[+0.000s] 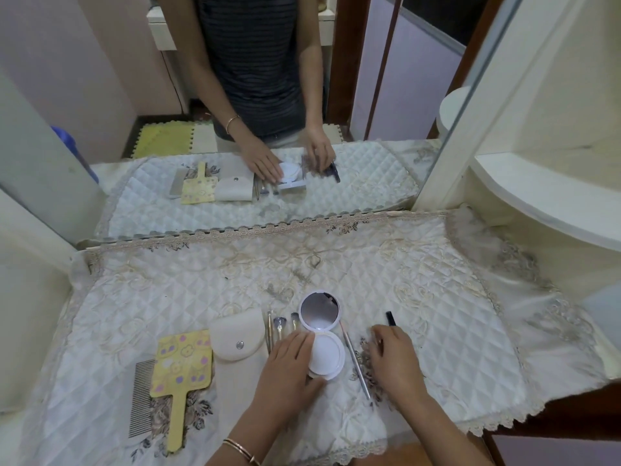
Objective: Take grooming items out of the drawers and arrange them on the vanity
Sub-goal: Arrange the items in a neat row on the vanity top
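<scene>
Home bedroom, mirror (235,95) (wall-mounted), quilted vanity (420,297)

A single head-worn camera looked forward and steeply down from close above the vanity (437,334), the open compact mirror (322,344) sitting just below frame centre. Beyond the compact mirror, the wall mirror (268,95) filled the upper half, repeating the same vanity top.
</scene>
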A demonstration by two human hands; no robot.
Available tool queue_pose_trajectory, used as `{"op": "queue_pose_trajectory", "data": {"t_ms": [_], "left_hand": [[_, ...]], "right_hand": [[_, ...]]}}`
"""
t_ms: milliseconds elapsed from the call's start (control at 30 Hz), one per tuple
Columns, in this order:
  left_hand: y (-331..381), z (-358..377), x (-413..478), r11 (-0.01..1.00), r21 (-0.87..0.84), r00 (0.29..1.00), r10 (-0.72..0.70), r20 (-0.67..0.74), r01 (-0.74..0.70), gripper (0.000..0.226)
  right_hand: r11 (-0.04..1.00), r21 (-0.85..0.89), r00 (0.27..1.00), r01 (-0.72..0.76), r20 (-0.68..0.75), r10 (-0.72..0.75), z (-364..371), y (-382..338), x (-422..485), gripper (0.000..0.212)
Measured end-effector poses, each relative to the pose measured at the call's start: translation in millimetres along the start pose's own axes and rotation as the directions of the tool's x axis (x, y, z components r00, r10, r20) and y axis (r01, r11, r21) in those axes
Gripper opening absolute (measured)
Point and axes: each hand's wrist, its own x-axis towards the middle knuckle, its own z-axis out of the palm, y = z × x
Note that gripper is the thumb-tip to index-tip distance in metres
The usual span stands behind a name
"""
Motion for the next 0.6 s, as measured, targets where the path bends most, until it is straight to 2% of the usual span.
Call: {"op": "queue_pose_trajectory", "data": {"t_ms": [67, 200, 367, 467, 600], "left_hand": [[-0.4, 0.4, -0.5, 1.000, 0.023, 0.999, 0.013, -0.038, -0.012, 0.063], [-2.1, -0.3, 1.4, 0.999, 0.038, 1.000, 0.005, -0.023, -0.005, 0.063], [4.1, -6.3, 0.5, 0.999, 0.046, 1.000, 0.009, 0.009, -0.010, 0.066], [23.1, -9.1, 5.8, 0.998, 0.056, 0.996, 0.020, 0.089, -0.025, 0.070], [51.1, -4.2, 21.6, 0.996, 0.084, 0.981, 0.024, 0.191, -0.040, 0.066]], "right_hand": [[0.998, -0.056, 1.000, 0.011, 0.023, -0.010, 0.2, 4.1, 2.6, 0.013], [0.991, -0.132, 0.999, 0.006, 0.052, 0.001, 4.0, 1.1, 6.2, 0.010], [1.000, -0.008, 0.997, -0.029, 0.067, 0.029, 6.4, -10.5, 5.7, 0.017], [1.000, 0.021, 0.995, -0.023, 0.101, 0.021, 3.6, -12.2, 4.9, 0.020], [0.995, 0.095, 0.999, -0.029, 0.031, 0.026, -8.4, -1.6, 7.0, 0.020]]}}
